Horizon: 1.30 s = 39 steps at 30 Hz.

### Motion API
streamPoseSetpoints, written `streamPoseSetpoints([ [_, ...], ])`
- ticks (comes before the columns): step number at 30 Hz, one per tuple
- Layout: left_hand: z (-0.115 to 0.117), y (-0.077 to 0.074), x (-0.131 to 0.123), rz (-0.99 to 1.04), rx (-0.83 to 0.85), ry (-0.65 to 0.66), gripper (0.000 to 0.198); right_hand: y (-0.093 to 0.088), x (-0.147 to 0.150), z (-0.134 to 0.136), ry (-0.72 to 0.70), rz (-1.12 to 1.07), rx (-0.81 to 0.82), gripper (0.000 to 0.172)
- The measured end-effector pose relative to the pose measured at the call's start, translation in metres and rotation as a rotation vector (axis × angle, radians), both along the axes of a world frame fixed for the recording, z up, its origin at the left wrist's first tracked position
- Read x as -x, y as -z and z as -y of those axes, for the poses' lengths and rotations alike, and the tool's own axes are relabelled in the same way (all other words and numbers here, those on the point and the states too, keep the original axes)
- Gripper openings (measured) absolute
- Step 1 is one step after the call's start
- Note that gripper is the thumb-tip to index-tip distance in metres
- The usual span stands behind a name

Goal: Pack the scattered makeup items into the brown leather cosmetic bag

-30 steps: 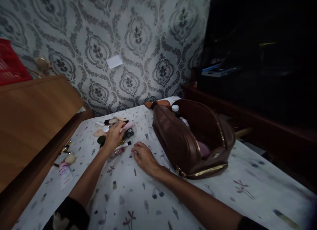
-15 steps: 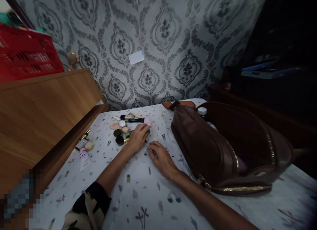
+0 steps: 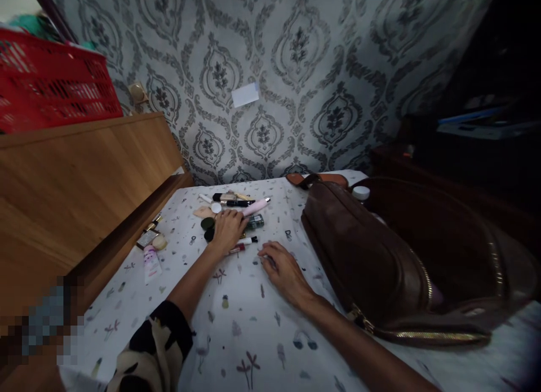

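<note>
My left hand (image 3: 228,230) lies on a small heap of cosmetics (image 3: 230,212) on the patterned bed sheet (image 3: 253,330), fingers curled over them; what it grips, if anything, is hidden. A pink tube (image 3: 255,206) and a dark compact (image 3: 255,222) stick out beside its fingers. My right hand (image 3: 284,268) rests knuckles-up on the sheet just right of it, fingers bent, with a small item half hidden under the fingertips. An open brown leather pouch (image 3: 380,262) with a gold zip lies right of that hand.
A wooden headboard (image 3: 76,183) runs along the left, with a red crate (image 3: 51,82) on top. A white-pink tube (image 3: 149,263) and small cases (image 3: 150,237) lie by it. A patterned wall (image 3: 274,82) is behind. A dark shelf (image 3: 473,138) stands at right.
The view has swung left and nearer. My left hand slid back a little across the heap, uncovering the pink tube. My right hand has stayed on the sheet.
</note>
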<state>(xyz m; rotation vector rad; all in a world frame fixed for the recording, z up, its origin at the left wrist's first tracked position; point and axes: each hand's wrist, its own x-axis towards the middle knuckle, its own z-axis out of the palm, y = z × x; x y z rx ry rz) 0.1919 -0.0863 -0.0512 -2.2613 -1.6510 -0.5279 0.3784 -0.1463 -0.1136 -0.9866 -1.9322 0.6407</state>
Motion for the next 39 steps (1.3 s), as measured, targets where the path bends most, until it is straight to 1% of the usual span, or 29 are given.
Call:
streamPoseSetpoints([
  [5,0.0,0.006,0.018,0.088,-0.059,-0.095,0.024,-0.004,0.0,0.002,0.008,0.021,0.007,0.023],
  [8,-0.003,0.009,0.03,0.188,-0.099,-0.189,0.035,-0.006,-0.001,0.004,0.009,0.022,0.015,0.024],
  [10,-0.004,0.011,0.037,0.246,-0.084,-0.203,0.042,-0.006,-0.001,0.004,0.008,0.014,0.014,0.024],
  [14,-0.002,0.011,0.046,0.305,0.006,-0.098,0.047,-0.006,-0.001,0.004,0.003,0.006,0.014,0.022],
  [17,0.0,0.01,0.045,0.312,0.031,-0.044,0.043,-0.005,0.0,0.003,-0.003,0.0,0.025,0.023],
  [21,0.004,0.005,0.035,0.287,0.039,-0.009,0.036,-0.002,0.002,0.005,-0.006,-0.043,0.032,0.023],
  [25,0.01,0.001,0.021,0.257,0.04,0.045,0.038,-0.002,0.004,0.009,0.023,-0.033,0.028,0.022],
  [28,0.009,0.004,0.013,0.212,0.041,0.108,0.041,-0.004,0.005,0.011,0.057,-0.013,0.015,0.023],
  [33,0.003,0.015,0.008,0.019,0.095,0.151,0.049,-0.008,0.005,0.013,0.071,0.01,0.007,0.02],
  [35,0.002,0.017,0.008,-0.004,0.12,0.157,0.049,-0.009,0.006,0.014,0.074,0.017,0.007,0.019],
  [39,0.001,0.017,0.011,-0.022,0.119,0.165,0.049,-0.01,0.007,0.014,0.084,0.043,0.006,0.017],
])
